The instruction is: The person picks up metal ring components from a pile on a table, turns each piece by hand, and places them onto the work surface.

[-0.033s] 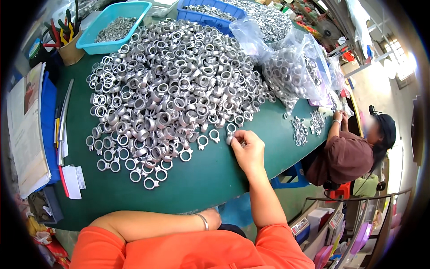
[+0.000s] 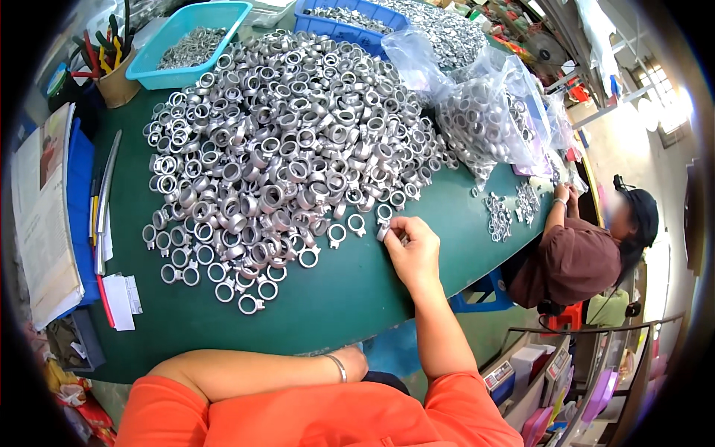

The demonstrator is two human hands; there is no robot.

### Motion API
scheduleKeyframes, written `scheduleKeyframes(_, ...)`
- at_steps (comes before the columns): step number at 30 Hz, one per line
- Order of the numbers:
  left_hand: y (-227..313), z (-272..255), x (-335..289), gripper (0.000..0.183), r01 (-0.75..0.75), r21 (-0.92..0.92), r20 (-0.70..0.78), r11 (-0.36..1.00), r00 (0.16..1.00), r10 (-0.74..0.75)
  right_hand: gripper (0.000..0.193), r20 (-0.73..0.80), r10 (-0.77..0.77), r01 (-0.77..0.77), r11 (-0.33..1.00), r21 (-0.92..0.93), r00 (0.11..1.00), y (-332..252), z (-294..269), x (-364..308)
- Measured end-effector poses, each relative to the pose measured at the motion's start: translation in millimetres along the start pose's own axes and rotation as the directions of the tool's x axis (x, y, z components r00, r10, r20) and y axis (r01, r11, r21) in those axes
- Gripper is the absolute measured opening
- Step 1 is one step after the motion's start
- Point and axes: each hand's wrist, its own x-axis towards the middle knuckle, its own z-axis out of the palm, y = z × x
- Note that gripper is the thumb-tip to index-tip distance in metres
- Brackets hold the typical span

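At the right edge of a large pile of silver metal rings, my right hand rests on the green table. Its thumb and forefinger are closed at a small metal ring, partly covered by the fingertips. Another loose ring lies just beyond them. Many rings have a small lug on the outside. My left forearm lies across the near table edge, with a bracelet at the wrist. Only the back part of my left hand shows; its fingers are hidden.
Small metal parts fill a turquoise basin and a blue basket at the back. Clear bags of rings stand at the right. Pliers in a holder and papers are left. A person works at right.
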Motion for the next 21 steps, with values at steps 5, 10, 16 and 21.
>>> scheduleKeyframes(5,0,-13,-6,0.038,-0.093,0.056,0.154,0.994,0.985,0.083,0.008,0.04,-0.049,0.042,0.986,0.161,0.998,-2,-8,-13)
scheduleKeyframes(10,0,-14,-5,0.037,-0.084,0.023,0.164,0.996,0.983,0.079,0.017,0.411,0.195,-0.454,0.44,0.775,0.891,-12,-18,-23)
scheduleKeyframes(16,0,-12,-6,0.035,-0.084,0.051,0.137,0.995,0.988,0.076,0.033,0.703,-0.028,-0.682,-0.271,0.679,0.711,6,-20,-27)
scheduleKeyframes(21,-2,-11,-9,0.035,-0.117,0.071,0.09,0.991,0.99,0.111,0.011,0.461,0.179,-0.491,0.197,0.849,0.869,5,-20,-5)
